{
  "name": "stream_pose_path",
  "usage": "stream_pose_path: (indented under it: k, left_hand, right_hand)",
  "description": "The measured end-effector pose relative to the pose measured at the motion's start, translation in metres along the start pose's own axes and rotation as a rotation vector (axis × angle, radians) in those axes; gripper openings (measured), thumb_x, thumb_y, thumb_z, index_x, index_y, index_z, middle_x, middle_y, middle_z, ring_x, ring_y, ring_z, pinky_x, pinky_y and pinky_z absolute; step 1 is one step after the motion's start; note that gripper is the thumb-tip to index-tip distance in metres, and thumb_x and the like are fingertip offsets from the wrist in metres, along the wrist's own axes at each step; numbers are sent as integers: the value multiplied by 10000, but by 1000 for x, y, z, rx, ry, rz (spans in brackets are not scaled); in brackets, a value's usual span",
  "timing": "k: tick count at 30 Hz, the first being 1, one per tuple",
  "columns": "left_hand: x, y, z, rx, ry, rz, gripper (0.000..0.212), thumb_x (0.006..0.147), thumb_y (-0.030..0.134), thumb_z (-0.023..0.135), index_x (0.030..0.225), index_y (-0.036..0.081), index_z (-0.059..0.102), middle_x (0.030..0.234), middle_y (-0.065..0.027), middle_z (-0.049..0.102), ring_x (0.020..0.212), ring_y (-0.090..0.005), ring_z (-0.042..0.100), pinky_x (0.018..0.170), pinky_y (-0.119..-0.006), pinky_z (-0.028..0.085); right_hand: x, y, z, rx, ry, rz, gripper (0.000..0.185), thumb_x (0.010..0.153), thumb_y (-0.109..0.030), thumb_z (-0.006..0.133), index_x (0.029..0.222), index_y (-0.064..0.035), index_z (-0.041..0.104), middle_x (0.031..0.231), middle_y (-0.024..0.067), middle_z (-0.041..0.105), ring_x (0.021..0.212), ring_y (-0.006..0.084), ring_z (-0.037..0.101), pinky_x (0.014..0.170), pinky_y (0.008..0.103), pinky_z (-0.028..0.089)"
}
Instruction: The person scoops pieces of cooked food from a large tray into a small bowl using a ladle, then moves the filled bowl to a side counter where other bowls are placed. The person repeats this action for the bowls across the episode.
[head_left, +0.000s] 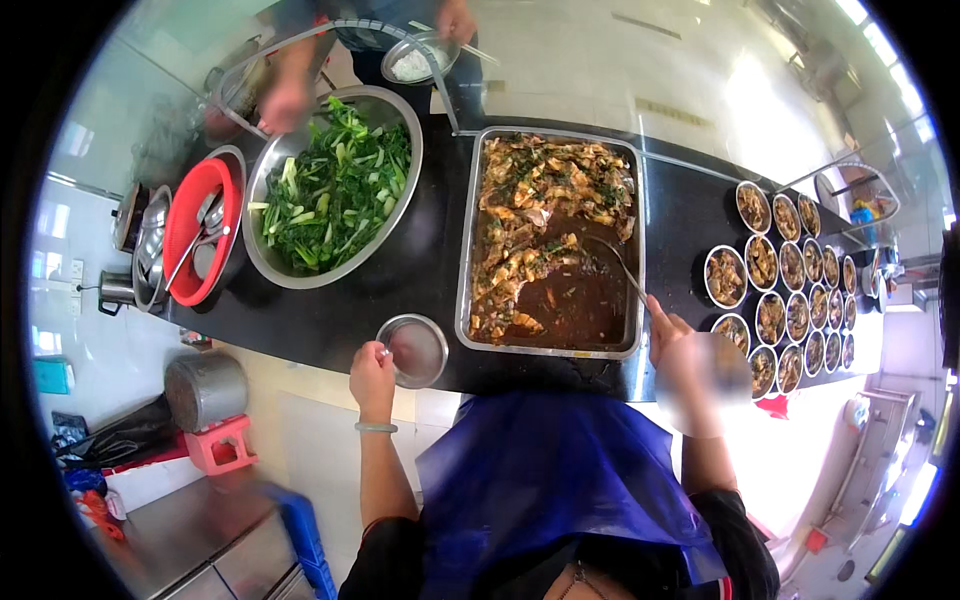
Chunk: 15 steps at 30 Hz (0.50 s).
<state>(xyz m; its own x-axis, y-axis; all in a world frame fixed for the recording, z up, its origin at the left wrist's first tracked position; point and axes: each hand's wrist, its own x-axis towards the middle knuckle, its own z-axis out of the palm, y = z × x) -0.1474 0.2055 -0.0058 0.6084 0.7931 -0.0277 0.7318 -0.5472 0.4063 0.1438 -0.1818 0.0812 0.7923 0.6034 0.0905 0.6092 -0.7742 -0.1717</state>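
My left hand (373, 379) grips the edge or handle of a small round steel cup (441, 352) at the counter's near edge. In my right hand (667, 334) is the handle of a metal serving spoon (624, 264), its head down in the brown sauce of a deep rectangular steel tray (555, 352). Pieces of braised food (559, 180), perhaps fish, with chopped greens lie along the tray's far and left sides. Sauce shows at the near right. To the left, a large steel basin (330, 283) holds cooked leafy greens (337, 187). A blurred patch hides part of my right wrist area.
Several small filled bowls (725, 277) stand in rows on the right of the black counter (427, 247). A red plastic basket (191, 217) with utensils sits at left. Across a clear guard (450, 105), another person's hand (456, 21) holds a bowl (390, 67); their other hand (285, 101) nears the basin.
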Motion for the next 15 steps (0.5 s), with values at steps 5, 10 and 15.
stream_pose_path:
  k: [5,10,15]
  left_hand:
    - [-6,3,4,37,163,-57,166,800,137,693,906,76,581,865,-100,635,805,-295,631,693,-432,504]
    - [-5,-9,5,0,78,-106,158,800,162,692,889,87,585,829,-95,622,795,-294,629,672,-428,502]
    - [-3,-28,15,3,80,-90,122,799,149,682,849,79,595,820,-95,633,764,-291,626,686,-411,499]
  right_hand:
    - [-26,1,-26,-73,-29,-69,410,849,-87,625,1254,-153,632,662,88,569,536,276,594,495,388,474]
    - [-22,13,-25,14,-3,-42,428,834,-64,635,1250,-163,638,663,72,565,534,252,599,482,383,473]
    - [13,5,-16,-18,50,-259,452,821,-78,624,1261,-181,634,665,49,526,504,218,576,449,352,469]
